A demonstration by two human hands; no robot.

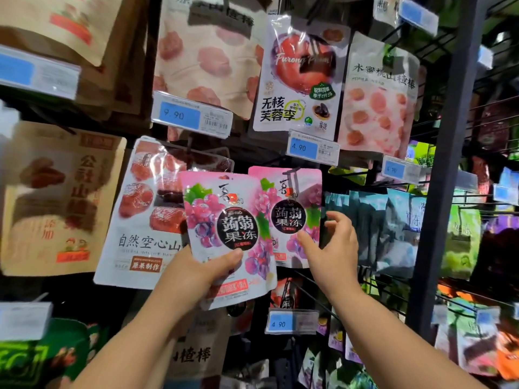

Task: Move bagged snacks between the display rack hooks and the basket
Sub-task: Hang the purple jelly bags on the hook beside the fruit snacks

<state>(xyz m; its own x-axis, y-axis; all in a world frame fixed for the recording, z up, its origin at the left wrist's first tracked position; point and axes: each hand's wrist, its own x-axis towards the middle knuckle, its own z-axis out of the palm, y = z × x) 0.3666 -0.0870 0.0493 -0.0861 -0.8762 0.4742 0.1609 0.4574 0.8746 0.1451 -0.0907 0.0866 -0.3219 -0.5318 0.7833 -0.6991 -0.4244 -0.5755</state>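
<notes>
Head view. A: left hand (196,273) grips a pink grape jelly bag (224,220) by its lower part, thumb on the front, fingers behind. The bag is off the rack, upright, and overlaps the left edge of the hanging twin bag (292,197) at its 3 o'clock.

B: Right hand (331,248)?

A: Thumb lies on the twin's front near its lower right. The fingers curl just past its right edge. Can't tell if that's a real pinch or only a touch. The twin hangs on the hook (290,175) at its 12 o'clock. The basket is not in view.

B: Risks?

A: Probably three.
1. The held bag is gripped low and its top is free. If it's going onto the hook, the top could fold and the hang hole could miss the tip.
2. If the twin is coming off, a pull down toward 6 instead of out along the hook could tear the hole or bend the hook.
3. The film looks glossy, so a one-handed low grip could slip, and the bag would fall past the price tag (292,322) at 6 o'clock.

B: Neighbours?

A: The white hawthorn bag (140,220) at 9 o'clock sits partly behind the held bag. A sideways swing could knock it. I can't see whether more bags hang behind the twin.
</notes>
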